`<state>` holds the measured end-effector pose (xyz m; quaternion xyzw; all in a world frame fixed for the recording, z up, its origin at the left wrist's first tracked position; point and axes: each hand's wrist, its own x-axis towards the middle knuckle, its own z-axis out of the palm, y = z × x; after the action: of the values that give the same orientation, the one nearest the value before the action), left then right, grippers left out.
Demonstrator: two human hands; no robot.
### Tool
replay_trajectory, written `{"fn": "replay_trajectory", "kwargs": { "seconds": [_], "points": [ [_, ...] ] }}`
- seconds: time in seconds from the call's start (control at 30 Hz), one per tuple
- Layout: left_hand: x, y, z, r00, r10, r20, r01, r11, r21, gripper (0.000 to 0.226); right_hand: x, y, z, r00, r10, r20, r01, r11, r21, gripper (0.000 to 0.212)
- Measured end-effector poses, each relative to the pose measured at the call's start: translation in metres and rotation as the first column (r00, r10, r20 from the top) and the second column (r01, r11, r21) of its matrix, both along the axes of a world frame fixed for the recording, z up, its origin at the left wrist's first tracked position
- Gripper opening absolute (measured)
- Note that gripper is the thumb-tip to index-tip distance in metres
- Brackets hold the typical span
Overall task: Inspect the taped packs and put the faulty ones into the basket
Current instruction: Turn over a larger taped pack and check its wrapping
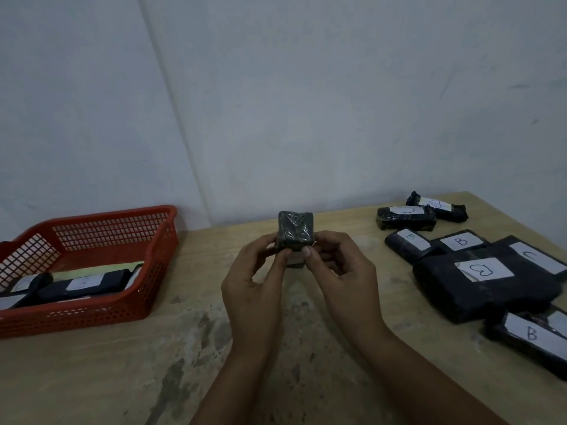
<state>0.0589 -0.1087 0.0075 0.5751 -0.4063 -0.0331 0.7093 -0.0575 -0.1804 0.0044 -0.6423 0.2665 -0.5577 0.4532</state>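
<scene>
Both hands, left (254, 271) and right (340, 271), pinch the black taped pack (295, 230) end-on above the tabletop (184, 348) | red basket (92, 305) far left of the fingers | risk: shallow fingertip grip slips, pack drops; glossy wrap hides faults.

Two bare forearms come in from the bottom edge — no sleeves show anywhere along them. The left hand (254, 271) and the right hand (340, 268) wear no gloves, rings or watch — the wrists are uncovered too. The fingernails are short and unpainted.
</scene>
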Motion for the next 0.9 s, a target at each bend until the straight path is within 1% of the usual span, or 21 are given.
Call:
{"fn": "replay_trajectory", "kwargs": {
  "seconds": [0.07,0.13,0.2,0.33,0.43,0.53,0.6,0.7,0.8,0.9],
  "points": [
    [0.002,-0.001,-0.005,0.999,0.036,0.022,-0.036,0.999,0.02,0.031,0.002,0.004,-0.001,0.999,0.021,0.036,-0.022,0.999,0.028,0.022],
    [0.005,-0.001,-0.008,0.994,0.083,0.076,-0.086,0.996,0.034,0.031,0.003,0.006,-0.002,0.998,0.026,0.056,-0.028,0.998,0.047,0.022],
    [0.006,-0.001,-0.009,0.992,0.093,0.083,-0.096,0.995,0.03,0.03,0.004,0.007,-0.003,0.998,0.017,0.061,-0.021,0.998,0.056,0.021],
    [-0.001,0.002,-0.007,1.0,0.023,-0.012,-0.022,1.0,0.02,0.018,0.003,0.007,-0.001,0.998,0.001,0.068,-0.003,1.0,0.029,0.02],
    [-0.002,0.001,-0.007,0.998,0.009,-0.058,-0.007,0.999,0.047,0.005,0.003,0.008,0.0,0.996,0.002,0.086,-0.004,1.0,0.015,0.011],
    [0.001,0.0,-0.008,0.997,0.0,-0.083,0.006,0.998,0.068,0.005,0.004,0.008,-0.001,0.995,0.027,0.096,-0.032,0.998,0.045,0.011],
    [0.002,0.0,-0.009,0.997,-0.004,-0.077,0.009,0.998,0.063,0.01,0.004,0.006,-0.004,0.997,0.031,0.074,-0.036,0.998,0.055,0.012],
    [0.004,0.002,-0.01,1.0,-0.017,-0.016,0.018,0.998,0.053,0.014,0.003,-0.001,-0.008,1.0,-0.002,0.016,0.001,0.998,0.058,0.008],
    [0.006,0.001,-0.013,1.0,-0.002,-0.02,0.004,0.998,0.062,0.009,0.002,-0.005,-0.01,0.995,-0.054,-0.086,0.053,0.998,-0.015,0.008],
    [0.003,0.001,-0.015,1.0,0.011,0.014,-0.012,0.998,0.065,0.009,0.002,-0.007,-0.01,0.986,-0.09,-0.143,0.077,0.993,-0.092,0.013]
  ]
}}
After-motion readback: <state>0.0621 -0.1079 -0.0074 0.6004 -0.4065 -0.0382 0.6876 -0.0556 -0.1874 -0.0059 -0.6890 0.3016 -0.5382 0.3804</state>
